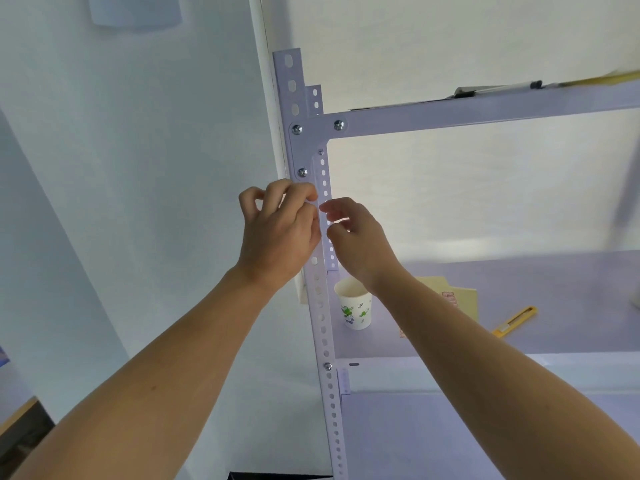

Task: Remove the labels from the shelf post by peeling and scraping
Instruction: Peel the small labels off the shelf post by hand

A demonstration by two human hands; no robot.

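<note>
Lilac perforated steel, the shelf post [319, 306] runs upright between our hands. The left hand [280, 233] is against its front face, forefinger and thumb pinched on what seems the edge of a pale label [311, 203], the other fingers curled. Our right hand [360, 240] hovers just right of the post, loosely curled and holding nothing, so the left is better placed to peel along the post's length; fingertips hide most of the label, and the yellow knife [516, 321] lies well apart on the shelf [571, 296]
</note>
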